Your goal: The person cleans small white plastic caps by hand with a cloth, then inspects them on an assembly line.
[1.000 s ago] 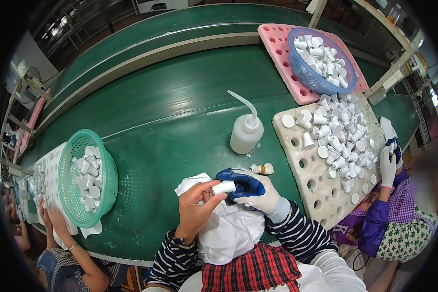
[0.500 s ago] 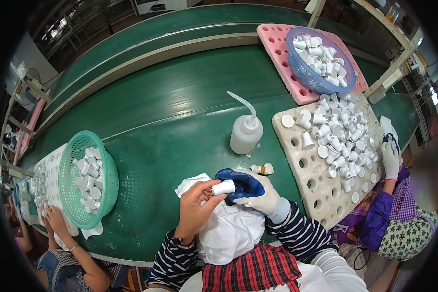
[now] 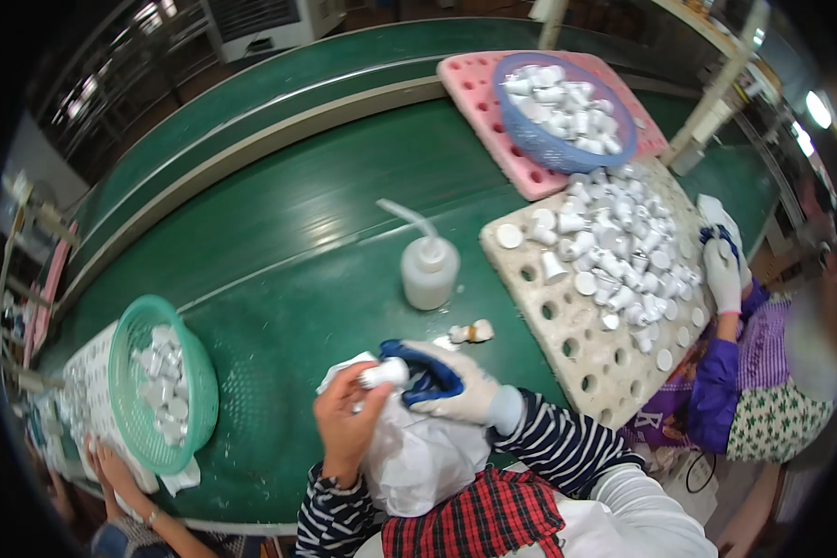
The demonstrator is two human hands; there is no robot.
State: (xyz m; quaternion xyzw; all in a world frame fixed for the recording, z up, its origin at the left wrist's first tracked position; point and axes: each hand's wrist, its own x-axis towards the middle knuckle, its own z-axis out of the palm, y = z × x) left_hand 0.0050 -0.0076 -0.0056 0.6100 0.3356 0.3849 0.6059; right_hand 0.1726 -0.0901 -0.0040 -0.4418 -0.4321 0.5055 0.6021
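My bare left hand (image 3: 349,423) pinches a small white cup-shaped piece (image 3: 387,373) between thumb and fingertips, its end turned toward the other hand. Close beside it is my right hand (image 3: 445,381), in a white glove with a blue coated palm. Its fingers curve apart from the thumb, with a gap between them. A white cloth (image 3: 418,465) hangs below both hands over my lap. Just beyond them on the green table (image 3: 298,307) stands a translucent squeeze bottle (image 3: 430,279) with a bent spout. A small white-and-tan object (image 3: 472,332) lies near the glove.
Many white pieces (image 3: 614,242) are heaped on a holed foam board (image 3: 553,349) to the right. Behind it, a blue basket (image 3: 544,153) of them rests on pink foam (image 3: 474,102). A green basket (image 3: 205,391) stands left. Co-workers' hands (image 3: 724,270) show at both sides.
The white piece has been drawn out of the gloved hand's curve and turned, held by my left hand. The glove has shifted slightly left, and the whole view has swung.
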